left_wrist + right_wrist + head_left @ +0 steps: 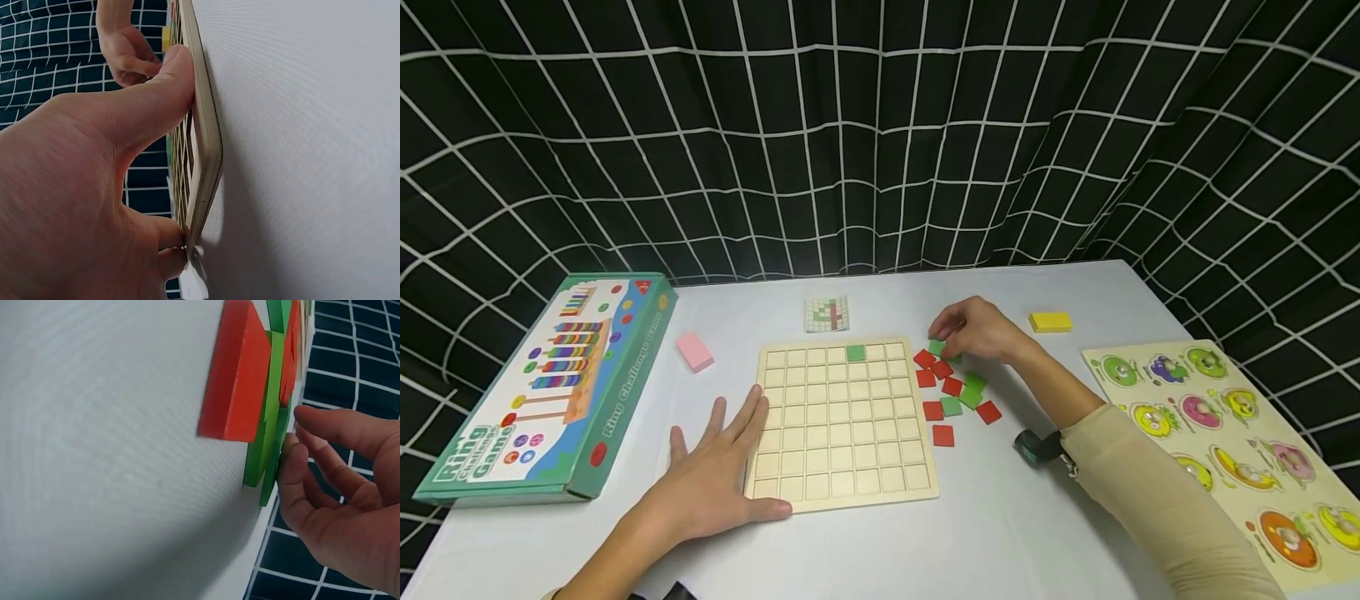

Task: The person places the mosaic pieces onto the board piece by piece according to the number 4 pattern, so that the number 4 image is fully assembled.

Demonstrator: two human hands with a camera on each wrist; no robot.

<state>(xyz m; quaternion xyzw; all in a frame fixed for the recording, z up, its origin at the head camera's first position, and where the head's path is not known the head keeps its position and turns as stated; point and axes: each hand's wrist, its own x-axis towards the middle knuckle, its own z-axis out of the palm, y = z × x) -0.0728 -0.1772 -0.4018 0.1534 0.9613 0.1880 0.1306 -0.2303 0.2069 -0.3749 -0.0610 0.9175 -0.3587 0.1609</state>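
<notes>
white table (1000,533), black grid curtain behind. r hand (977,329) fingers curled, pinching green tile (937,347) at top of red/green tile pile (957,394), just right of wooden grid board (842,421). l hand (718,475) flat, fingers straight, thumb pressing board's left edge.

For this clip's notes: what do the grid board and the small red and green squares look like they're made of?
The grid board looks like pale unfinished wood, probably plywood: the left wrist view shows a light, matt edge.

The red and green squares look like thin wood or board with flat, matt paint; their edges in the right wrist view are coloured through, so plastic is possible. The right hand pinches a green one.
</notes>
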